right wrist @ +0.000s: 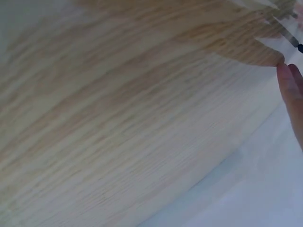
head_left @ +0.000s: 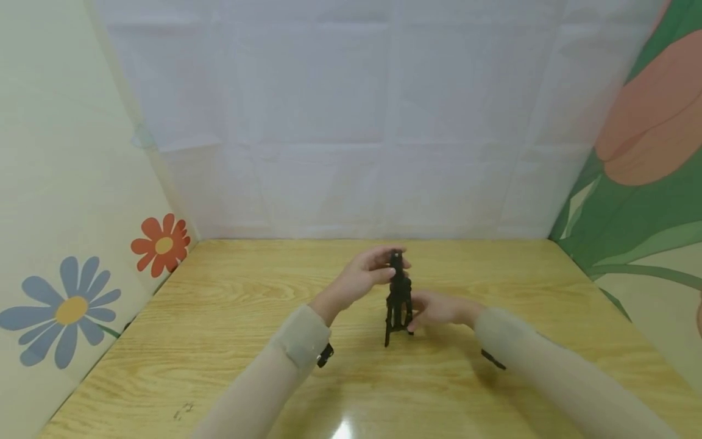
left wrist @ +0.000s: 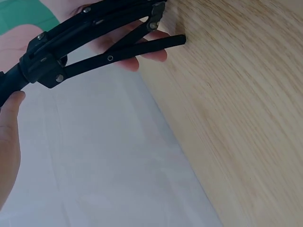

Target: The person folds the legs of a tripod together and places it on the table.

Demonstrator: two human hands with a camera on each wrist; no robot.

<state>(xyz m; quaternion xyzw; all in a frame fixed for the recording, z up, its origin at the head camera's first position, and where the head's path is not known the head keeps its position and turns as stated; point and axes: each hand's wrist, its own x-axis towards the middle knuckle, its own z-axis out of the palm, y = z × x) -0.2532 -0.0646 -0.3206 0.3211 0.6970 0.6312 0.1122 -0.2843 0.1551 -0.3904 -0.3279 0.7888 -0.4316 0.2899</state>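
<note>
A small black tripod [head_left: 399, 292] is held roughly upright over the table, its legs partly spread with hinged braces between them. Around its top, my left hand [head_left: 368, 271] grips with the thumb in front and fingers behind. My right hand [head_left: 439, 306] holds the legs from the right, thumb near a leg's lower end. In the left wrist view, the tripod [left wrist: 94, 35] crosses the top, with right-hand fingers behind its legs. Only some fingers of the right hand [right wrist: 291, 90] show at the edge of the right wrist view. Whether the feet touch the table is unclear.
The wood-grain table [head_left: 247, 292] runs back to a creased white sheet [head_left: 312, 122]. A flower-patterned panel [head_left: 60, 201] borders the left side, and another panel [head_left: 647, 244] with a large tulip the right. Dark wrist devices show under both sleeves.
</note>
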